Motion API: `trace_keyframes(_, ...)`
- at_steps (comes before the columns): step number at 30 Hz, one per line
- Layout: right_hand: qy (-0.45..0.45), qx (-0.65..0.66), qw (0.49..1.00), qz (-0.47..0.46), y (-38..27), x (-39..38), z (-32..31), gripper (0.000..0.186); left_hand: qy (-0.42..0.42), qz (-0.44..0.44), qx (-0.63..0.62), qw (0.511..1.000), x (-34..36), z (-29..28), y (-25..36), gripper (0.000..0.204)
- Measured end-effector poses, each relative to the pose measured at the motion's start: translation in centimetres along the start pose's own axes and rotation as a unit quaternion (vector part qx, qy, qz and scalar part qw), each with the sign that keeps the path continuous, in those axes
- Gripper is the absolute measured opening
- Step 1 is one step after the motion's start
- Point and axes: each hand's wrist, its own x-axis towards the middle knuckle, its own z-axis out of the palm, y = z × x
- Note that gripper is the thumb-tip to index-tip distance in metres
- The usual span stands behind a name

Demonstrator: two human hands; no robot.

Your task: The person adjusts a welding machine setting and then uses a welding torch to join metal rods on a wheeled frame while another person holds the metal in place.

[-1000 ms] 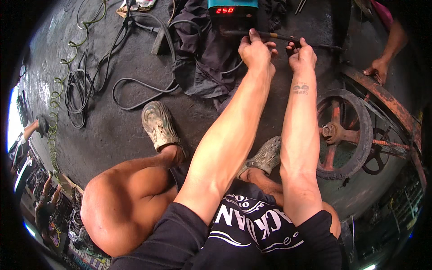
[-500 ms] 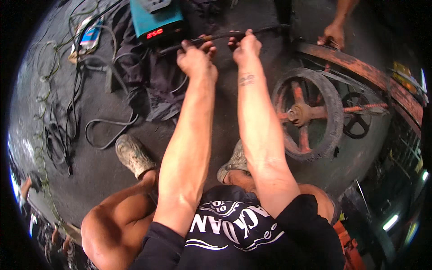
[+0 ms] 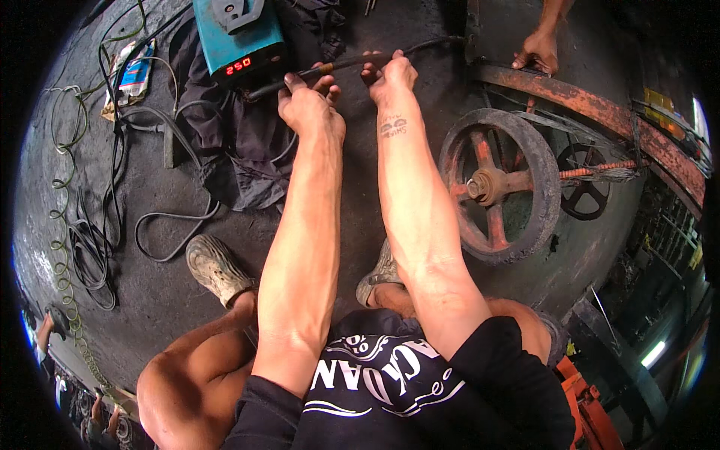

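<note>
Both my arms reach forward over the dark floor to a thick black cable with a brownish band round it. My left hand is closed on the cable just left of centre, thumb on top. A short way to the right, my right hand pinches the same cable between thumb and fingers. The cable's left end passes close in front of a teal welding machine with a lit red display. Its other end runs off to the right, toward an orange metal frame.
Another person's hand rests on the frame. Beside my right forearm is a large spoked wheel. Dark cloth lies by the machine, with loose cables and a white-and-blue packet at left. My shoes are below.
The whole view has shifted slightly, so most things sit a little farther left. Both hands keep their hold on the cable, with little other visible movement.
</note>
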Motion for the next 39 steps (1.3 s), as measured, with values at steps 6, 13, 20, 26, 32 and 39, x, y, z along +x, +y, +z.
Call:
trace_keyframes(6, 0.011, -0.003, 1.0, 0.004, 0.0, 0.2, -0.1, 0.049, -0.002, 0.0, 0.002, 1.0, -0.1, 0.0, -0.1, 0.027)
trace_keyframes(13, 0.016, -0.024, 1.0, 0.002, -0.2, -0.1, 0.2, 0.044, -0.002, -0.002, 0.007, 1.0, 0.1, -0.2, -0.3, 0.027)
trace_keyframes(20, 0.024, -0.042, 0.999, -0.019, -1.0, -0.2, 0.1, 0.025, -0.003, -0.01, 0.009, 1.0, -0.4, 0.3, 0.2, 0.025)
trace_keyframes(26, -0.007, -0.012, 0.999, -0.052, 0.7, -2.6, -2.3, 0.022, -0.001, 0.003, 0.031, 0.999, -1.4, -1.3, 1.1, 0.026)
trace_keyframes(32, -0.028, 0.014, 0.998, -0.054, 2.8, -4.4, -4.2, 0.025, -0.031, 0.029, 0.066, 0.997, -1.8, -3.3, 1.8, 0.027)
trace_keyframes(39, -0.02, 0.061, 0.998, -0.009, 3.2, -4.3, -4.9, 0.024, -0.03, 0.041, 0.093, 0.994, -2.5, -3.5, 2.0, 0.026)
